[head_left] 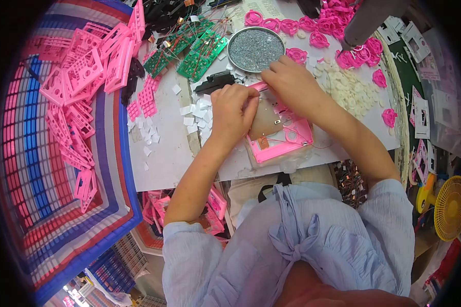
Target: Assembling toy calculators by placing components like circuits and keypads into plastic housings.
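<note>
A pink plastic casing lies on a clear padded wrap at the table's near side, with a brown circuit board and a pink ring-shaped part inside. My left hand is closed at the casing's far left corner, thumb and fingertips pressed together. Over the casing's far edge, my right hand is curled, its fingers pointing down. What either hand pinches is hidden by the fingers. Just beyond the right hand stands a round tin full of small metal screws.
Green circuit boards with wires lie at the far left. White square pads sit beside my left hand. Pink ring parts and cream discs spread to the right. A grey post rises there. A striped-lined bin holds pink casings.
</note>
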Tool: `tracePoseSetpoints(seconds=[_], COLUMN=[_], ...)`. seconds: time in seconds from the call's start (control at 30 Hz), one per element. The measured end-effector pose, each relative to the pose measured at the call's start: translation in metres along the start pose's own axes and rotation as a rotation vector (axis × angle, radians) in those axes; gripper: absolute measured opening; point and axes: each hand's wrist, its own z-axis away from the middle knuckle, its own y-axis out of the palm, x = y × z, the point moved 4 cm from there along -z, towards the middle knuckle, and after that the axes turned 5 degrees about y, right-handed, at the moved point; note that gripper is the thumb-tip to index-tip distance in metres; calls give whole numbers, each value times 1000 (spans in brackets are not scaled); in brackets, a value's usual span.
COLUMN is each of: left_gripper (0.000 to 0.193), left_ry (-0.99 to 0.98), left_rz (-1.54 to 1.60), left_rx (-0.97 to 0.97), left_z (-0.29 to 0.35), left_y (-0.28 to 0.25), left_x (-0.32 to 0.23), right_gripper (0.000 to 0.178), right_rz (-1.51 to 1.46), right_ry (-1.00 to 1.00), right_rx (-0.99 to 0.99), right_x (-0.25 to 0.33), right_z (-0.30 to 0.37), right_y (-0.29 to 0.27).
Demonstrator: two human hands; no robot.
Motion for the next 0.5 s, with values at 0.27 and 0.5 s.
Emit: tracePoseSetpoints(seconds=[0.27, 0.5], left_gripper=[11, 9], left_ry=[7, 130], left_rz=[-123, -243], left_rx=[131, 382], left_z=[-20, -37], left_y=[3, 17], left_x=[-12, -19], right_gripper=[7, 12], right_rz=[52, -177], right_ry=[103, 138], right_rx=[182, 217], right_x=[28, 17], right_z=[27, 42], right_y=[-18, -10])
